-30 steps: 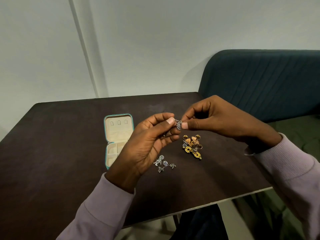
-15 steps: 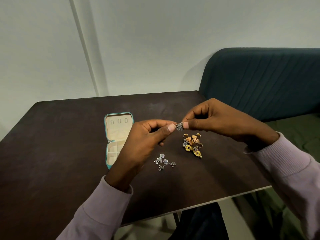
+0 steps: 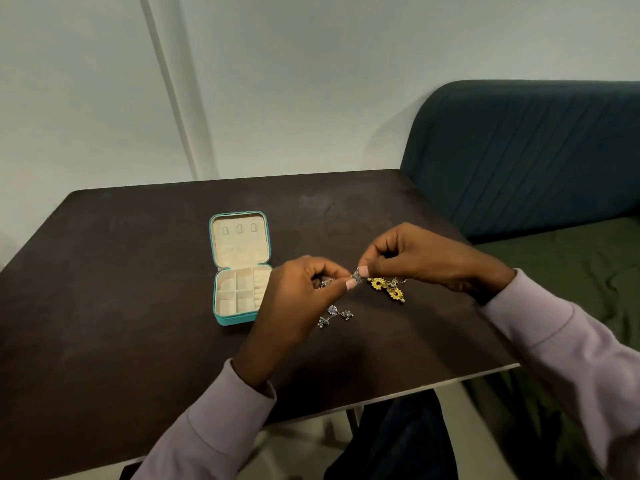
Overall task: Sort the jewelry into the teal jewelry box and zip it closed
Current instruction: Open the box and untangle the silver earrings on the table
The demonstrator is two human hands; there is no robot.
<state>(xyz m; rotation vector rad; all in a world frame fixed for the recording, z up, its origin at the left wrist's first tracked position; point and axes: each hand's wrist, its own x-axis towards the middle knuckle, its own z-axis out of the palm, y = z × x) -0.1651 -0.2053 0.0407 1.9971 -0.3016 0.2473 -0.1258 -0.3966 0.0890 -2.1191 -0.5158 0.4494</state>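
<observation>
The teal jewelry box (image 3: 235, 319) lies open on the dark table (image 3: 104, 306), its cream lid flat behind several cream compartments. My left hand (image 3: 298, 306) and my right hand (image 3: 415, 258) meet just right of the box, above the table. Both pinch one small silver earring (image 3: 356, 276) between thumb and fingertips. Another bit of silver jewelry (image 3: 325, 282) shows inside my left hand's curled fingers. Yellow-gold earrings (image 3: 388, 289) lie under my right hand, partly hidden. Silver earrings (image 3: 334, 315) lie on the table beside my left hand.
A dark teal upholstered bench back (image 3: 519, 150) stands to the right of the table, with a green seat (image 3: 571, 271) below it. The table's near edge (image 3: 450, 379) runs in front of me. A pale wall rises behind the table.
Both hands have dropped lower toward the table while keeping the pinch on the silver earring. The camera tilted, so the box's compartments now show more fully.
</observation>
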